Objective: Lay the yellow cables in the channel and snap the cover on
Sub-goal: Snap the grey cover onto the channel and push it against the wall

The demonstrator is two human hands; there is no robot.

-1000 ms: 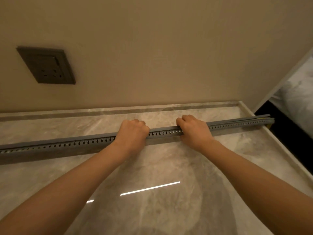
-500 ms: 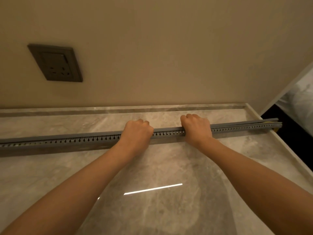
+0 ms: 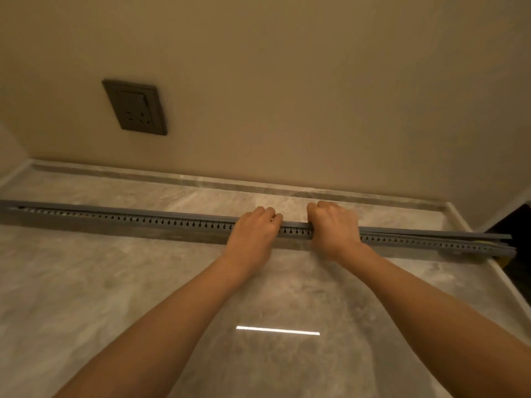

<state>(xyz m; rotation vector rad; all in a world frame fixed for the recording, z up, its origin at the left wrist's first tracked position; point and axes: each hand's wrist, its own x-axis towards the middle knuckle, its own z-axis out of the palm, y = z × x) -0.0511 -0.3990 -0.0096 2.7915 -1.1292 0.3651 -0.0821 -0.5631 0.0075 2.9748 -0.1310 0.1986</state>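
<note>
Both hands have slid rightward along the grey channel [image 3: 172,225], which runs left-right across the marble surface [image 3: 115,282] parallel to its back edge; left hand [image 3: 253,234] and right hand [image 3: 334,228] clamp the cover [image 3: 431,231], unseated toward the surface's right edge, nearer the right hand, where yellow cable [image 3: 485,242] peeks out.

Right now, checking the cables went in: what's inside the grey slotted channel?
A sliver of yellow cable shows at the grey slotted plastic channel's right end; the grey cover hides the rest.

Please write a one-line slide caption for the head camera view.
Left hand and right hand press the cover onto the grey cable channel on a marble counter.
</note>
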